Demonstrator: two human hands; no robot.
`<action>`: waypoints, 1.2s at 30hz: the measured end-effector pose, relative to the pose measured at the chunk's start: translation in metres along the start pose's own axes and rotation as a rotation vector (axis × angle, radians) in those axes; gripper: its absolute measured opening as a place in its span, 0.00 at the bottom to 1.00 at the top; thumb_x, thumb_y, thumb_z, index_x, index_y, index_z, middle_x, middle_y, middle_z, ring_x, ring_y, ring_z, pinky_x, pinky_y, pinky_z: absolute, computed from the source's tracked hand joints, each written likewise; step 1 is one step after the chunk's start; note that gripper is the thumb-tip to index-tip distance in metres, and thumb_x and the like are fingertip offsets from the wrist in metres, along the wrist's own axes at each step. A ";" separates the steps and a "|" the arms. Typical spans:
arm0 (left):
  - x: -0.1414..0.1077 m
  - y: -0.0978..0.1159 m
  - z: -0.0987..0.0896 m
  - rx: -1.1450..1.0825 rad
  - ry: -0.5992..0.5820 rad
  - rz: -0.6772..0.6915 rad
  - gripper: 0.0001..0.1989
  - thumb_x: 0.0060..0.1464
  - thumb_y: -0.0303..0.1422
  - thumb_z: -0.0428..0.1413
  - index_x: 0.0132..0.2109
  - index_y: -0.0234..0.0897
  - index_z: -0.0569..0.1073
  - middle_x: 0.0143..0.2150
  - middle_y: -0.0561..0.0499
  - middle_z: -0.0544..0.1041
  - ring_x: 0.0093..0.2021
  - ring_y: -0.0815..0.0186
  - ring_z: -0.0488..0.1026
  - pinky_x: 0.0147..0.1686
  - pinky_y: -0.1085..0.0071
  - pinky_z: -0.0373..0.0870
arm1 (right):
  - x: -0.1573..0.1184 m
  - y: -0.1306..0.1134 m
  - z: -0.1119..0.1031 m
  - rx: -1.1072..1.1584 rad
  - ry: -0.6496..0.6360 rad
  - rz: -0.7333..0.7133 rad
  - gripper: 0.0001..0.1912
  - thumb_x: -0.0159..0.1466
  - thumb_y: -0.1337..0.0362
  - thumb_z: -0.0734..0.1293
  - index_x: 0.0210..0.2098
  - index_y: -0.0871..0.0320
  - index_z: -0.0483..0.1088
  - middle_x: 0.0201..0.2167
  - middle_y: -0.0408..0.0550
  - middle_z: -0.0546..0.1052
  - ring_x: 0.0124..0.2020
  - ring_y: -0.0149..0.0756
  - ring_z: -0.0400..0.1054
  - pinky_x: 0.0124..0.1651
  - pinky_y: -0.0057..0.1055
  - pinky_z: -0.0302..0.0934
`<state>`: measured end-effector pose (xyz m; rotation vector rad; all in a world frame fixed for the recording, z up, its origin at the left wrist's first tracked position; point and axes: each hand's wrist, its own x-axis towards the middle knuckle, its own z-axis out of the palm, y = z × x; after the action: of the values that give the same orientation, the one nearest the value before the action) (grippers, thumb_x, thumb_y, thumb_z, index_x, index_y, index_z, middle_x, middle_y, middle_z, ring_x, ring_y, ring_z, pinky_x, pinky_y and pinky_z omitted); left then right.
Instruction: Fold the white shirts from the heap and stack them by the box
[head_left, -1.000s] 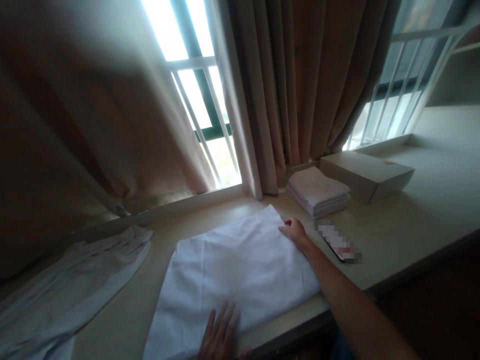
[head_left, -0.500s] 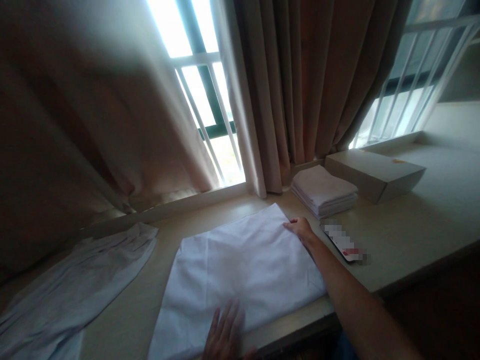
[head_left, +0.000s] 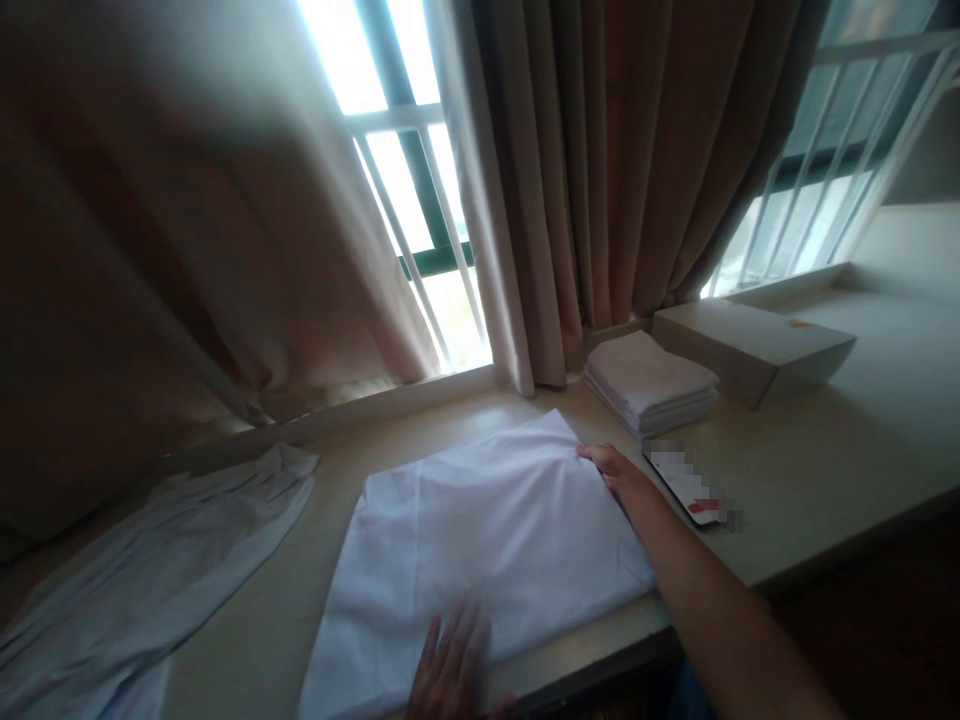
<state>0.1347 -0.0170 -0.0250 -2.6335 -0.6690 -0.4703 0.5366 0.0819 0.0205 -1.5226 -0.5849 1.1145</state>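
A white cloth (head_left: 487,530), folded into a broad flat shape, lies on the pale tabletop (head_left: 810,480) in front of me. My left hand (head_left: 452,655) rests flat on its near part, fingers stretched out. At the cloth's right edge, my right hand (head_left: 604,465) pinches the fabric near the far corner, and creases run from that grip across the cloth. Just right of the right hand lies a phone-like flat object (head_left: 682,485), partly blurred out.
A stack of folded white cloths (head_left: 649,380) stands behind the flat object, beside a pale box (head_left: 754,345). Another white cloth (head_left: 172,570) lies loosely spread at the left. Brown curtains (head_left: 585,170) hang before a barred window (head_left: 420,200) along the back.
My right hand has shifted slightly to the right while gripping the edge, and the creases near it have become more marked. The left hand stays on the cloth.
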 end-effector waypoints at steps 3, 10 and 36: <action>0.000 0.000 0.000 0.004 -0.013 -0.003 0.36 0.54 0.47 0.53 0.65 0.33 0.58 0.65 0.41 0.63 0.66 0.52 0.55 0.62 0.54 0.56 | 0.004 0.002 -0.001 -0.091 0.055 -0.027 0.10 0.56 0.65 0.69 0.35 0.65 0.73 0.26 0.51 0.77 0.30 0.41 0.73 0.32 0.31 0.65; 0.000 -0.002 0.000 0.000 -0.017 -0.001 0.36 0.54 0.48 0.53 0.65 0.34 0.58 0.65 0.41 0.63 0.66 0.53 0.56 0.63 0.55 0.54 | 0.009 0.003 -0.008 -0.230 0.206 -0.134 0.24 0.47 0.73 0.72 0.45 0.64 0.71 0.40 0.53 0.77 0.42 0.39 0.71 0.40 0.26 0.62; 0.103 0.059 -0.029 -0.173 -0.019 0.035 0.32 0.57 0.44 0.52 0.66 0.37 0.58 0.68 0.43 0.55 0.68 0.50 0.52 0.61 0.47 0.57 | -0.057 -0.024 -0.017 -0.650 0.260 -0.328 0.19 0.59 0.69 0.66 0.50 0.63 0.68 0.47 0.62 0.74 0.52 0.49 0.66 0.55 0.39 0.56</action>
<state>0.2439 -0.0388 0.0257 -2.8100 -0.6122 -0.5149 0.5319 0.0329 0.0609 -1.9880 -1.0348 0.4732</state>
